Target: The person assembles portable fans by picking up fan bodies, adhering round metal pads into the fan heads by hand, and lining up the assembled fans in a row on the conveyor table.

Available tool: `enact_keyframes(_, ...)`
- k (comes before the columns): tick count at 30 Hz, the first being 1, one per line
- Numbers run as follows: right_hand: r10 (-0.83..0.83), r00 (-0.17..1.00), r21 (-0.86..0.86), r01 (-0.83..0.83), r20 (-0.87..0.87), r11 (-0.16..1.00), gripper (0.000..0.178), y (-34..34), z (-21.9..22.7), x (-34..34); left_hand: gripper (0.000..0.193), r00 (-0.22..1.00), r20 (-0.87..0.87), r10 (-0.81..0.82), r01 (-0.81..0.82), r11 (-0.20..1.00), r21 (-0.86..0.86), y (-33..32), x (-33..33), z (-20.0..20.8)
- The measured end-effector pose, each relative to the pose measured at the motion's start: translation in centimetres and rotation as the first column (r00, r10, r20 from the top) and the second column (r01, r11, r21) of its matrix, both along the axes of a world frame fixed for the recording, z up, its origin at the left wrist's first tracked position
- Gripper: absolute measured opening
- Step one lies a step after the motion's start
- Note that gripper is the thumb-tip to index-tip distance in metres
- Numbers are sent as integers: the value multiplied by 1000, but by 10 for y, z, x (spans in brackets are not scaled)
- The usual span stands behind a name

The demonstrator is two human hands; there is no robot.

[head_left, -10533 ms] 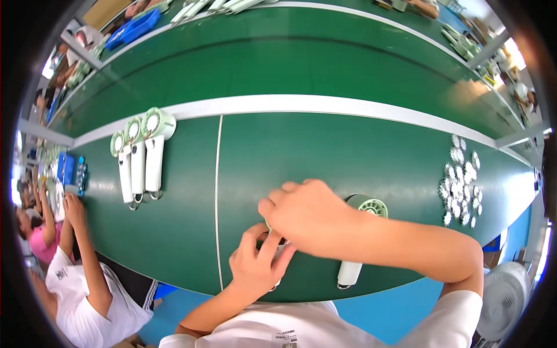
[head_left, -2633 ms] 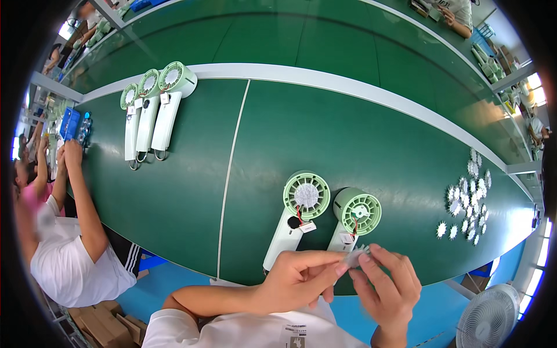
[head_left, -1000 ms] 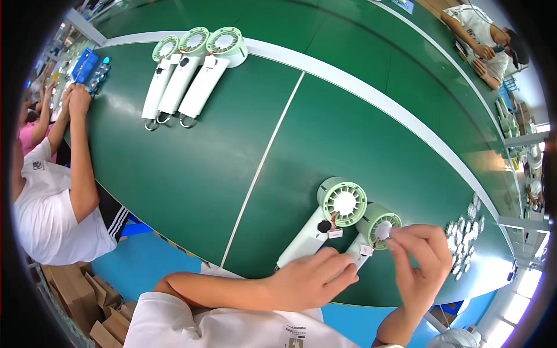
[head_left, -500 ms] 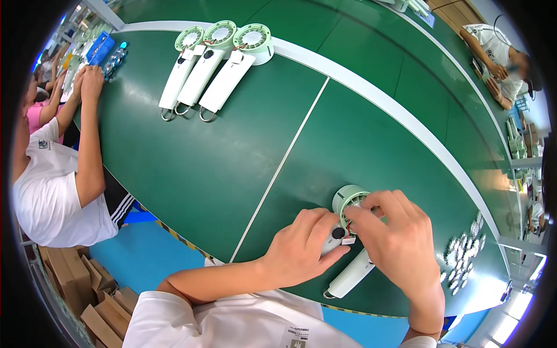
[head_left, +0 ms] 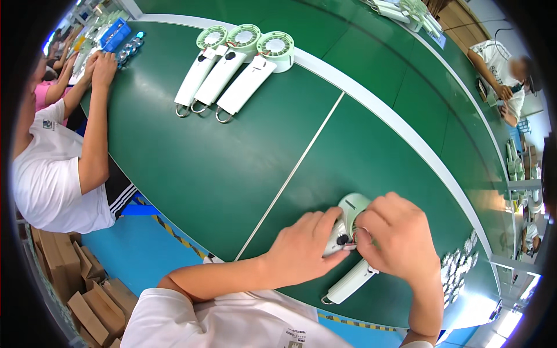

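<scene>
Low on the right of the green table, both hands work on a small handheld fan with a pale green round head [head_left: 355,204]. My left hand [head_left: 304,243] grips its whitish body beside a black button [head_left: 343,239]. The fingers of my right hand [head_left: 400,235] are pinched together at the open side of the head, where thin red wires [head_left: 354,236] show. What lies between those fingertips is hidden. Just below the hands lies a white handle [head_left: 350,284] with a metal ring at its end; whether it joins the fan I cannot tell.
Three similar fans [head_left: 232,72] lie side by side at the far left. Several silvery round parts [head_left: 458,269] are heaped at the right edge. A co-worker [head_left: 64,162] sits at left near a blue bin [head_left: 115,33]; another person [head_left: 502,75] works across the table. Cardboard boxes [head_left: 101,307] stand at lower left.
The fan head has been tipped, so its smooth slotted side shows instead of the ribbed face. My right fingers have drawn closer together by the wires. The whole view has shifted slightly.
</scene>
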State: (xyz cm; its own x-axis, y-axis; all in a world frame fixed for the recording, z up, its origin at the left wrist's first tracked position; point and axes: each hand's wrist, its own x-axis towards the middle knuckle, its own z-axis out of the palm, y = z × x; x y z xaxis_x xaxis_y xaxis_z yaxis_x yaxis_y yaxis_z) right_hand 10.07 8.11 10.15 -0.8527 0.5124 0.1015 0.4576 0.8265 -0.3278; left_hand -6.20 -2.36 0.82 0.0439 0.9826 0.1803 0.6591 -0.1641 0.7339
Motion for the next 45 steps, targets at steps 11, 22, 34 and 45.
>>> enact_keyframes(11, -900, 434, -854, -484, -46, -190, 65, -17, -18, -28, 47, 790, -570, 227, 256, 722, 643, 53, -48, 59)
enact_keyframes(22, -799, 572, -740, 453, -187, 498, 22, 19, -40, 11, 82, 822, 569, -24, 229, 929, -292, 40, -72, 56)
enact_keyframes(34, -592, 799, 37, 592, 102, 805, 43, 12, -35, 24, 73, 996, 80, -34, 38, 999, -39, -1, -28, 5)
enact_keyframes(45, -33, 996, -101, 24, -86, 995, 13, -3, -13, -8, 53, 997, 75, -19, -8, 940, 342, 6, -22, 2)
